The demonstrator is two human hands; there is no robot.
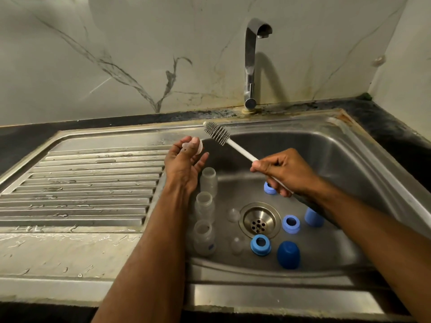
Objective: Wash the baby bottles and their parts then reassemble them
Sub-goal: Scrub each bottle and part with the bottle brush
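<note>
Stainless steel sink basin [349,164], scuffed and dull w/ water marks, holds the loose parts. Nearest the person: a dark blue dome-shaped plastic cap [288,254] mouth down, and a mid-blue threaded plastic collar ring [260,244] beside the round perforated metal drain [258,220]. Two small clear silicone teats [237,245] lie left of the drain, hard to make out. Along the basin's left wall stand three clear plastic baby bottles [203,236], upright, open-mouthed, in a row running away from the viewer. Further right sit two paler blue ring/cap pieces [290,224], w/ another partly hidden under the right hand.

Above these, the left hand [184,164] pinches a small translucent teat-like part [194,145] at the fingertips, remaining fingers loose. Right hand [283,170] is wrapped firmly round the white stick handle of a grey ribbed silicone bottle brush [217,132], brush head pointing toward the part, close but not touching.

Step in hand looks like scrubbing this teat. Done well: keep the pinch at the rim so the soft wall isn't crushed, feed the brush tip in gently, twist rather than jab, as thin silicone could tear.

Beyond: ridged steel draining board [88,183] at left, chrome gooseneck tap [251,66] not running, veined marble-look wall behind.
</note>
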